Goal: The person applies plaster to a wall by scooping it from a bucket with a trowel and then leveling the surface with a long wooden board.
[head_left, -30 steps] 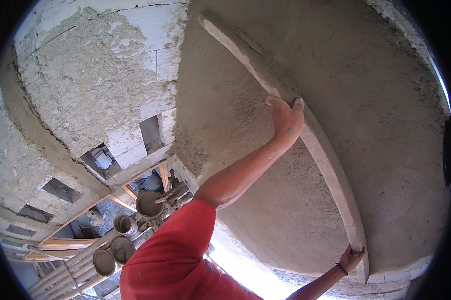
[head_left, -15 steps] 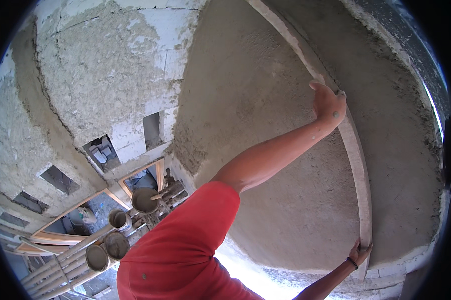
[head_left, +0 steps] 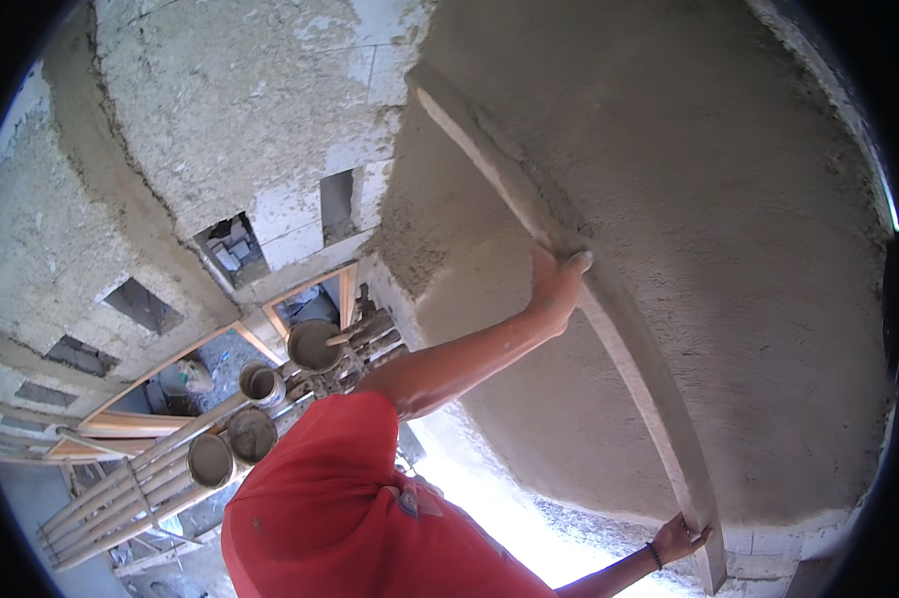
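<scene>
A long mortar-smeared straightedge board (head_left: 637,374) lies slantwise against a wall of fresh grey plaster (head_left: 788,299). It looks curved through the lens. My left hand (head_left: 556,284) grips it around its middle, with that arm stretched out from a red sleeve. Close to the board's lower end, my right hand (head_left: 678,538), with a dark beaded bracelet at the wrist, is closed around the edge. A thin ridge of wet mortar (head_left: 499,140) runs along the board's upper part. The fingers behind the board are partly hidden.
Left of the plaster stands a rough block wall (head_left: 250,130) with several square openings. Below it, a scaffold of poles (head_left: 121,518) carries several mortar buckets (head_left: 211,460). One bucket (head_left: 312,344) has a handled tool in it. Bright light comes from below the plastered wall.
The straightedge has tilted and moved left across the plaster, its upper end now showing near the block wall. Both hands moved left and down in view, still gripping it. The view has shifted too.
</scene>
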